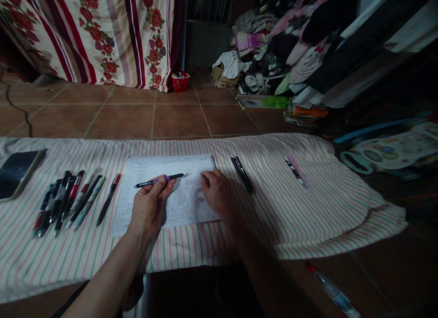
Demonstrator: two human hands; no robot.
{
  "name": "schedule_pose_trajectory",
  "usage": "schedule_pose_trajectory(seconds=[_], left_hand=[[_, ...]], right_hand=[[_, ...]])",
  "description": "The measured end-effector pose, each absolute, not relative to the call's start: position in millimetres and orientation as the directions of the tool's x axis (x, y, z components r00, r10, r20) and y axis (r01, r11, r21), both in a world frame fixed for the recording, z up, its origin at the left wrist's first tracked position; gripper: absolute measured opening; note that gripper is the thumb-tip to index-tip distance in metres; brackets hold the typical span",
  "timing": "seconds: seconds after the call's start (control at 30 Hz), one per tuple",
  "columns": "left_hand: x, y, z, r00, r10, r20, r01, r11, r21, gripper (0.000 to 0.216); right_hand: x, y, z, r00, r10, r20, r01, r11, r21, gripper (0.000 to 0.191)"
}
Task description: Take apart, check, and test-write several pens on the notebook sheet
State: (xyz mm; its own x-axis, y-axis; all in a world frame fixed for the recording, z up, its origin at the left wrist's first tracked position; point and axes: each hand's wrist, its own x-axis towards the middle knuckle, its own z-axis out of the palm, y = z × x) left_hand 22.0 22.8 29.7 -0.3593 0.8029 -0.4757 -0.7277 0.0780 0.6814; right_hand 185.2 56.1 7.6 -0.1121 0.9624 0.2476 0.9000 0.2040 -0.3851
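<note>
My left hand [147, 207] is closed around a black-and-purple pen [176, 176], held nearly level above an open spiral notebook [186, 211]. The pen's thin tip points right, towards my right hand [217, 192]. That hand's fingers are bent and pinched together over the notebook's right part, a short gap away from the tip. Whether something small sits between them is too dark to see. Faint writing or print covers the notebook page. Two black pens [242, 174] lie side by side just right of the notebook, and a single dark pen [108, 200] rests to its left.
Several pens [65, 201] lie bunched at the left, beside a phone [18, 173]. At the right of the striped cloth [328, 208] are a black-and-white pen [294, 170] and a pinkish strip. On the floor are a red basket [180, 82], piled clothes and a plastic bottle [333, 291].
</note>
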Motion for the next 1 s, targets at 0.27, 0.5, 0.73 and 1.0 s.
schedule_pose_trajectory(seconds=[0.27, 0.5, 0.73, 1.0], left_hand=[[22, 22, 31, -0.349, 0.805, -0.48, -0.729, 0.088, 0.679, 0.018], [24, 23, 30, -0.335, 0.805, -0.489, -0.734, 0.102, 0.672, 0.015], [25, 24, 29, -0.338, 0.806, -0.485, -0.748, 0.083, 0.659, 0.021], [27, 23, 34, -0.328, 0.79, -0.518, -0.753, 0.113, 0.648, 0.022]], right_hand=[[186, 57, 5, -0.095, 0.974, 0.207, 0.874, 0.181, -0.45, 0.021], [188, 60, 0, -0.07, 0.976, 0.208, 0.855, 0.166, -0.492, 0.025], [185, 59, 11, 0.018, 0.95, 0.311, 0.765, 0.187, -0.617, 0.023], [173, 48, 16, 0.008, 0.981, 0.195, 0.522, 0.162, -0.838, 0.018]])
